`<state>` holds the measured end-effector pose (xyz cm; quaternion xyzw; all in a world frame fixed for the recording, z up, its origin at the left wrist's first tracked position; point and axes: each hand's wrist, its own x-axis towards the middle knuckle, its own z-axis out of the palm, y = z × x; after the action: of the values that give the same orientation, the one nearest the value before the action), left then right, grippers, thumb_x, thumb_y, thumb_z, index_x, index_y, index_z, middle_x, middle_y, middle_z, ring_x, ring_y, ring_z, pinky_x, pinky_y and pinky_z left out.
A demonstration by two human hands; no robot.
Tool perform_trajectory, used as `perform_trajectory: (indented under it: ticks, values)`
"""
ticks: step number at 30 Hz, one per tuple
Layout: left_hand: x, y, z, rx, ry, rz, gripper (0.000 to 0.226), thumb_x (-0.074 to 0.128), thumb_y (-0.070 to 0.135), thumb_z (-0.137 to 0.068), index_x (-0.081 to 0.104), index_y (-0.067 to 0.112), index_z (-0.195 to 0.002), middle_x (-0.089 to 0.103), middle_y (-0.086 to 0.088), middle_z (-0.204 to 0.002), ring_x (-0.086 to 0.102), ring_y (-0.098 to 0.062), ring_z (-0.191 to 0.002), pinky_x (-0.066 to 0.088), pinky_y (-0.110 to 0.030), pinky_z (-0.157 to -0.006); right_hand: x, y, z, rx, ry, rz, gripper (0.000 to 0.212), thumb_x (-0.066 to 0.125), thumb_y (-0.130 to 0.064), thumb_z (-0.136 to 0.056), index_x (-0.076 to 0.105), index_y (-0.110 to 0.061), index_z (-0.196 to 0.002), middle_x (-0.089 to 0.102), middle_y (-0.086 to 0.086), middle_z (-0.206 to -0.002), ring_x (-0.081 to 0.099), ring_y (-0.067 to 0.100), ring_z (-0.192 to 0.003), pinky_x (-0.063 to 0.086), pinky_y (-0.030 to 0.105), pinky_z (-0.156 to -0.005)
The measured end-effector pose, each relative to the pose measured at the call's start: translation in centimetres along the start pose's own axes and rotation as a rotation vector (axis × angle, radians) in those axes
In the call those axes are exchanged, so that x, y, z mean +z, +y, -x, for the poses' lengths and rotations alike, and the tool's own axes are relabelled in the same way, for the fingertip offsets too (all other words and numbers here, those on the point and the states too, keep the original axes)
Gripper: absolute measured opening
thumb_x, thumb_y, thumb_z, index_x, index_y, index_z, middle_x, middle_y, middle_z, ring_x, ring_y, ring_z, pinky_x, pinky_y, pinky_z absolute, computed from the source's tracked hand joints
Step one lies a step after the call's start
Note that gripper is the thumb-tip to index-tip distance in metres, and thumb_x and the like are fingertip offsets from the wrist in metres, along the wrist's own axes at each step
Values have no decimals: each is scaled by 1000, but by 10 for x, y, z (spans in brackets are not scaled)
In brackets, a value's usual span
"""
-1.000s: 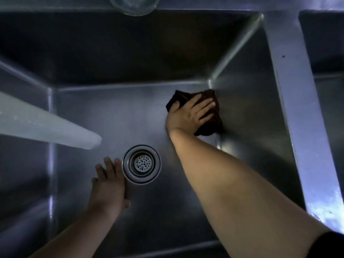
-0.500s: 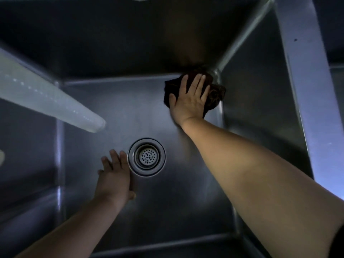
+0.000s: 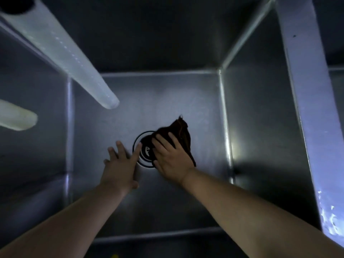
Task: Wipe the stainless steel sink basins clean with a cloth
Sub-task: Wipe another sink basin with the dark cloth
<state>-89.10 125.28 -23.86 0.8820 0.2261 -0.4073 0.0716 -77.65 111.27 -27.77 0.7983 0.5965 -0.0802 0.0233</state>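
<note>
From your head camera, you look straight down into a deep stainless steel sink basin (image 3: 115, 202). Your right hand (image 3: 172, 158) lies flat, fingers straight and spread, pressing a dark brown cloth (image 3: 181, 135) against the basin floor; its grip is wide, not closed round the fabric. The cloth is bunched, partly covering the right side of the round drain strainer (image 3: 144, 152), with one corner sticking up toward the back wall. Your left hand (image 3: 121, 168) rests palm down on the floor just left of the drain, fingers straight and apart, the index fingertip touching the drain's rim; that grip is wide too and holds nothing. The two hands are near each other with the visible part of the drain between them. A pale translucent tube (image 3: 74, 58) slants in from the upper left above the basin, and a second pale, blunt object (image 3: 16, 116) juts in at the left edge. At right, a steel divider (image 3: 309, 101) separates this basin from the next.
</note>
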Motion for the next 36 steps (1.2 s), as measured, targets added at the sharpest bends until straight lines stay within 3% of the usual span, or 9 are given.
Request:
perform_trajectory:
  ticks: [4, 7, 13, 17, 21, 24, 28, 33, 36]
  values:
    - [2, -1, -1, 22, 26, -16, 119, 73, 52, -70, -18, 36, -145, -21, -31, -148, -1, -55, -136, 29, -55, -106, -7, -23, -4, 123, -123, -42, 55, 38, -51, -88, 67, -15, -117, 63, -1, -124, 49, 17, -126, 31, 45, -112]
    - [3, -2, -2, 23, 21, -4, 117, 74, 50, -70, -13, 37, -147, -21, -32, -148, -2, -55, -136, 29, -56, -106, -10, -35, -13, 205, -115, -126, 50, 39, -44, -89, 65, -13, -118, 65, 1, -119, 51, 18, -122, 21, 42, -113]
    - [1, -2, -2, 22, -12, 7, 114, 75, 44, -72, -10, 38, -147, -25, -32, -147, -7, -56, -135, 25, -58, -108, -15, -22, -24, 52, -205, -271, 36, 39, -26, -94, 58, -14, -123, 57, 2, -126, 36, 22, -127, 6, 37, -111]
    - [-3, 3, -1, 2, -42, 35, 113, 77, 34, -73, -7, 39, -147, -29, -31, -146, -11, -56, -136, 21, -59, -111, -17, -7, -34, 82, -382, -407, 37, 43, -19, -94, 55, -27, -128, 43, 3, -138, 18, 29, -134, 9, 32, -113]
    - [-3, 5, 0, -2, -48, 40, 112, 78, 31, -74, -6, 39, -147, -30, -30, -146, -11, -55, -136, 20, -59, -111, -19, -4, -38, 84, -407, -466, 31, 43, -19, -94, 58, -25, -121, 45, 7, -130, 22, 32, -131, 17, 33, -113]
    - [-3, 3, -2, -5, -42, 40, 112, 78, 32, -73, -5, 40, -147, -29, -31, -146, -10, -55, -136, 22, -58, -111, -19, -2, -33, -48, -373, -331, 35, 40, -25, -96, 52, -25, -129, 50, 3, -133, 28, 26, -133, 12, 34, -115]
    - [-2, 4, -2, -10, -52, 39, 112, 77, 35, -72, -6, 41, -147, -29, -31, -146, -9, -55, -136, 22, -58, -110, -20, -3, -24, -206, -328, -98, 56, 26, -51, -97, 43, -16, -138, 50, -2, -137, 30, 18, -132, 5, 35, -114]
    - [-4, 6, -1, -25, -36, 40, 111, 78, 34, -73, -6, 41, -146, -26, -31, -147, -9, -55, -136, 22, -59, -109, -16, -21, -28, -169, -417, 206, 70, 16, -60, -95, 25, -15, -147, 42, 2, -142, 24, 26, -131, 15, 43, -104]
    - [-4, 6, -1, -15, -6, 16, 108, 75, 37, -75, -5, 39, -147, -22, -33, -147, -4, -57, -136, 26, -59, -108, -12, -33, -32, -110, -435, 277, 75, 15, -65, -92, 28, -15, -146, 45, 2, -138, 26, 29, -125, 18, 45, -98]
